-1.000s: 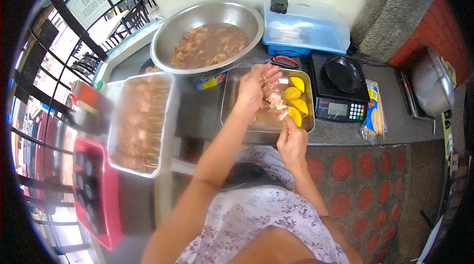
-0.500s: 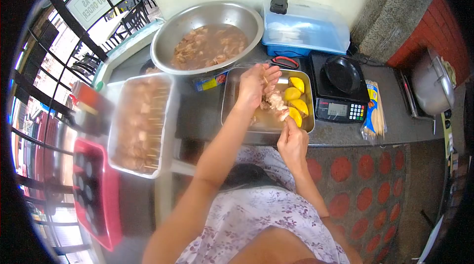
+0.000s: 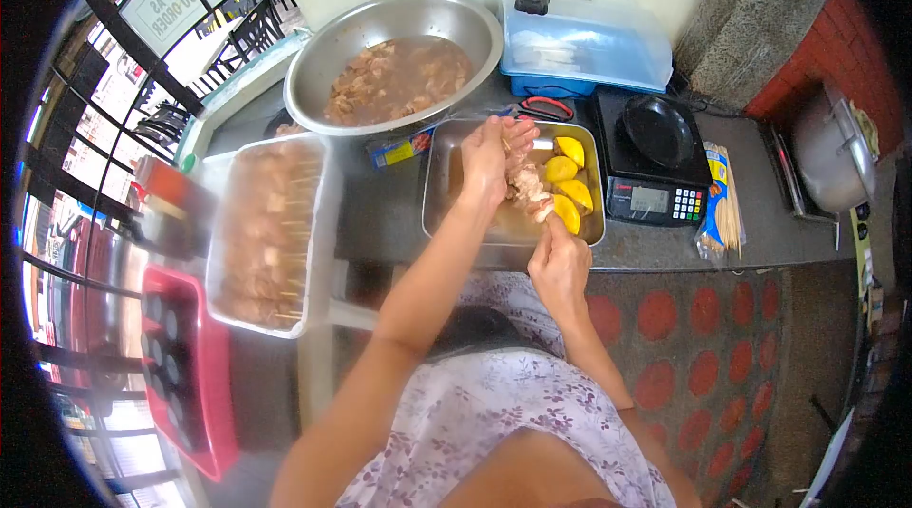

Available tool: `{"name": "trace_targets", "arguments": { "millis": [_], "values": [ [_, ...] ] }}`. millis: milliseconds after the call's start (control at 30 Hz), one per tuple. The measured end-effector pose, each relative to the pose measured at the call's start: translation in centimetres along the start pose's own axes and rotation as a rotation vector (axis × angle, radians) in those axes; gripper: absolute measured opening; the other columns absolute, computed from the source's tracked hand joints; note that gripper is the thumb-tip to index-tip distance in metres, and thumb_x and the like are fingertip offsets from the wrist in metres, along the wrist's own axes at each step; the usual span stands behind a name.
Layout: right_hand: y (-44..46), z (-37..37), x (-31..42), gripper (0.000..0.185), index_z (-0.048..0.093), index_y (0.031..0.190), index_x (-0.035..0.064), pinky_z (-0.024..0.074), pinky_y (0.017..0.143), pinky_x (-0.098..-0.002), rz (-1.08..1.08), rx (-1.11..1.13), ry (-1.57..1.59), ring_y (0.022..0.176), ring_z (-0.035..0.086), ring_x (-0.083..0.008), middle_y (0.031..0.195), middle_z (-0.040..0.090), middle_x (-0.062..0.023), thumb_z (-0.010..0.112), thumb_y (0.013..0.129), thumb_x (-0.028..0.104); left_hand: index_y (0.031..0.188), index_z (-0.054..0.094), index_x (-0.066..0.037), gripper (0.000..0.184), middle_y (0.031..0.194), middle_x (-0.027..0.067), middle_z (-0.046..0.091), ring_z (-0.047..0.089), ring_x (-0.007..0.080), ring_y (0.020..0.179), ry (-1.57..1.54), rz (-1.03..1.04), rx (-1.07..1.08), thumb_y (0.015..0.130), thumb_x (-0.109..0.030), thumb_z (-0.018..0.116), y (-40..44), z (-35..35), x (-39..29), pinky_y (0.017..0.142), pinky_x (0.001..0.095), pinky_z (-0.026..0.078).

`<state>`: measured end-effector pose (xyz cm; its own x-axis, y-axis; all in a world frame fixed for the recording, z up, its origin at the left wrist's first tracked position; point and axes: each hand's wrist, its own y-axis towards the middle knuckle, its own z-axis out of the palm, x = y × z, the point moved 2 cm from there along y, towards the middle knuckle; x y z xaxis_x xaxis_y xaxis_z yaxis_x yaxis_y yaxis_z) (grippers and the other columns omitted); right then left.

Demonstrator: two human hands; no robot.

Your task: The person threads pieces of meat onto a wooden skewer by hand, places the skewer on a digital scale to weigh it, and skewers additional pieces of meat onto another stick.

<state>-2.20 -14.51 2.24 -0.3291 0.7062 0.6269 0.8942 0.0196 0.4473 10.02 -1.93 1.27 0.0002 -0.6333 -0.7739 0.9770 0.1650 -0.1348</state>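
Observation:
My left hand (image 3: 486,164) is closed around the upper part of a meat skewer (image 3: 527,191), its fingers curled over the pieces. At the skewer's lower end, my right hand (image 3: 559,266) pinches it with thumb and finger. The skewer slants over a rectangular steel tray (image 3: 439,213) holding brownish liquid. Yellow citrus halves (image 3: 574,192) lie along the tray's right side, close to the skewered meat. The stick itself is mostly hidden by meat and fingers.
Behind the tray stands a big steel basin (image 3: 309,95) of meat in liquid. Filled skewers (image 3: 271,232) lie in a white container (image 3: 216,266) at left. Red-handled scissors (image 3: 546,107), a blue lidded box (image 3: 589,52), a scale (image 3: 655,199) and packed bamboo sticks (image 3: 722,209) are nearby.
The view has shifted slightly. My hands keep hold of the same skewer over the tray, and its meat has turned or slid a little within my grip.

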Motion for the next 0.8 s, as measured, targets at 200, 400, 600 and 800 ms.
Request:
{"name": "trace_targets", "arguments": {
  "millis": [200, 400, 600, 800],
  "values": [
    [0.0, -0.1, 0.4, 0.014, 0.061, 0.092, -0.0013, 0.0425, 0.052, -0.0497, 0.000, -0.022, -0.011, 0.056, 0.058, -0.0424, 0.059, 0.056, -0.0247, 0.052, 0.082, 0.002, 0.102, 0.050, 0.001, 0.029, 0.106, 0.0220, 0.063, 0.064, 0.0285, 0.097, 0.013, 0.025, -0.041, 0.100, -0.025, 0.037, -1.1, 0.3, -0.5, 0.083, 0.0360, 0.052],
    [-0.1, 0.1, 0.3, 0.013, 0.061, 0.092, 0.0006, 0.0427, 0.051, -0.0494, -0.004, -0.039, -0.011, 0.057, 0.058, -0.0422, 0.059, 0.056, -0.0241, 0.052, 0.082, 0.002, 0.095, 0.052, 0.002, 0.030, 0.090, 0.0184, 0.066, 0.068, 0.0244, 0.077, -0.021, 0.096, -0.065, 0.100, -0.024, 0.037, -0.6, 0.3, 0.2, 0.066, 0.0311, 0.054],
    [-0.2, 0.4, -0.1, 0.013, 0.059, 0.092, 0.0016, 0.0450, 0.053, -0.0499, 0.023, -0.003, -0.048, 0.058, 0.059, -0.0415, 0.061, 0.058, -0.0232, 0.054, 0.080, 0.004, 0.093, 0.053, 0.000, 0.030, 0.088, 0.0178, 0.066, 0.067, 0.0242, 0.075, 0.034, 0.117, -0.060, 0.101, -0.024, 0.036, -0.7, 0.5, 0.5, 0.066, 0.0308, 0.054],
    [-0.2, 0.2, 0.3, 0.012, 0.061, 0.090, 0.0008, 0.0432, 0.052, -0.0504, 0.025, -0.036, -0.030, 0.057, 0.058, -0.0424, 0.059, 0.056, -0.0245, 0.053, 0.081, 0.003, 0.092, 0.052, 0.000, 0.030, 0.088, 0.0185, 0.065, 0.067, 0.0250, 0.075, 0.026, 0.107, -0.043, 0.101, -0.024, 0.036, -0.9, 0.7, 0.6, 0.068, 0.0326, 0.055]
  ]
}}
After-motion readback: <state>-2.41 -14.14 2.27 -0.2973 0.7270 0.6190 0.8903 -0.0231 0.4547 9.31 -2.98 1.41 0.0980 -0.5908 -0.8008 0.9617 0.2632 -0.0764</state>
